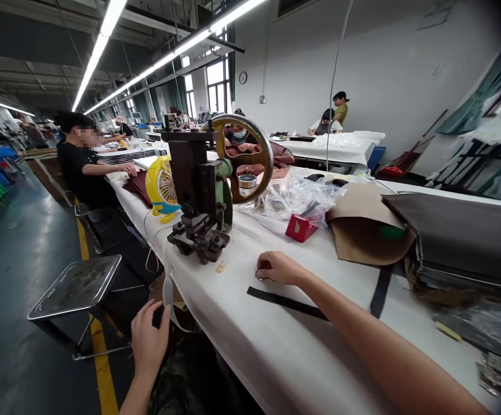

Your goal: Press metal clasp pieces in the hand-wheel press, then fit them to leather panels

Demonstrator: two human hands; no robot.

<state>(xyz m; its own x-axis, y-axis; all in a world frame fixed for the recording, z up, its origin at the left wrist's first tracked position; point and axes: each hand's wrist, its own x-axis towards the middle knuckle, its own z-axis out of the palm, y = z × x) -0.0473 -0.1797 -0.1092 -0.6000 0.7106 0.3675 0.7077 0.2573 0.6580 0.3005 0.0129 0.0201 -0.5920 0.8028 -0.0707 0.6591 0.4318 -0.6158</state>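
My right hand [279, 268] rests low over the white-covered table, fingers curled together at a small shiny piece whose kind I cannot make out. Just below it lies a black strip [287, 304], partly covered by my right forearm. My left hand [150, 334] is beyond the table edge, thumb and fingers apart. Close to its fingertips hangs a pale grey strap [169, 295]; whether they touch is unclear. Ahead stands a dark hand press [198, 196] with a large round handwheel [268, 158].
A yellow fan [161, 187] stands behind the press. To the right are a red holder [301, 228], clear plastic bags [293, 196], an open brown paper bag [362, 230] and stacked dark sheets [470, 236]. A metal stool [77, 285] stands left. Co-workers sit farther back.
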